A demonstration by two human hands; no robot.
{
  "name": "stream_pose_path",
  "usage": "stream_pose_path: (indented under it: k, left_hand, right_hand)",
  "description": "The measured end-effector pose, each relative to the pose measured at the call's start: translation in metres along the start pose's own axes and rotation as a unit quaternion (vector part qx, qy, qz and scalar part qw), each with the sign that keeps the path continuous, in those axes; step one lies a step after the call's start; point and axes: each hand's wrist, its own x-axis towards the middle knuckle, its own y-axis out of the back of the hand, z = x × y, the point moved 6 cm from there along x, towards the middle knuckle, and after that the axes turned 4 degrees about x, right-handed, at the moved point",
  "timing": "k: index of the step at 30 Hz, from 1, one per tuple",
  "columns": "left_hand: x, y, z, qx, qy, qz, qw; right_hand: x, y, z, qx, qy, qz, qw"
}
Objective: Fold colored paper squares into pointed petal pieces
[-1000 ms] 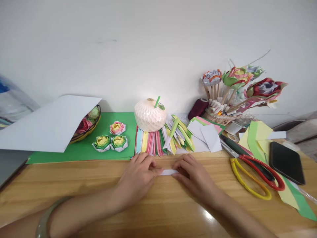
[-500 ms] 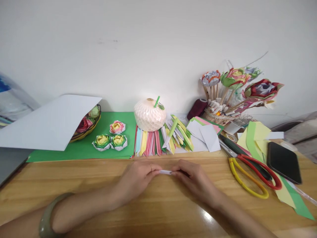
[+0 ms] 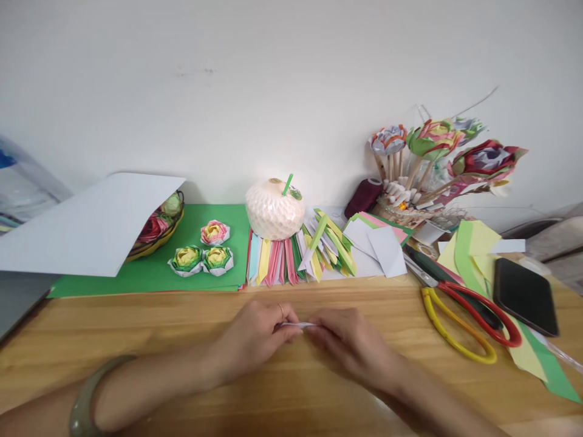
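Between my two hands is a small folded strip of white paper (image 3: 304, 325), seen nearly edge-on. My left hand (image 3: 257, 334) pinches its left end between thumb and fingers. On the other side, my right hand (image 3: 350, 340) grips the right end, the fingers closed. Both hands are just above the wooden table (image 3: 191, 312), and most of the strip is covered by the fingers. Beyond them lie folded coloured paper strips (image 3: 277, 261) in a row and a loose pile of green, yellow and white folded pieces (image 3: 330, 246).
Three paper flowers (image 3: 217, 260) sit on green sheets (image 3: 136, 282), beside a basket (image 3: 157, 246) partly under white paper (image 3: 91, 224). A white textured ornament (image 3: 276, 209) stands at the back. Scissors (image 3: 473, 303), a phone (image 3: 525, 296), paper scraps and a flower arrangement (image 3: 432, 145) are on the right.
Both hands have come slightly nearer to me and closer together. The paper strip has turned so its thin edge shows, and my left fingers have shifted along it.
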Motion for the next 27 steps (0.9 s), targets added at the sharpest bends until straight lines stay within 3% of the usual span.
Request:
stream_pose_path:
  k: [10,17,22,27]
  left_hand:
    - [0.003,-0.008,-0.003,-0.020,0.008,-0.050,0.999]
    - [-0.001,0.008,0.004,0.032,-0.103,0.078,0.991]
    - [-0.004,0.029,-0.005,0.057,-0.120,0.157,0.979]
    - [-0.004,0.024,0.006,0.080,-0.201,0.159,0.963]
  right_hand:
    - [0.000,-0.002,-0.006,0.012,0.048,-0.007,0.999]
    - [0.001,0.006,-0.006,0.051,0.048,-0.036,0.997]
    - [-0.006,0.025,0.014,0.036,0.010,0.024,0.999]
    - [-0.010,0.039,0.003,-0.037,0.037,0.132,0.990]
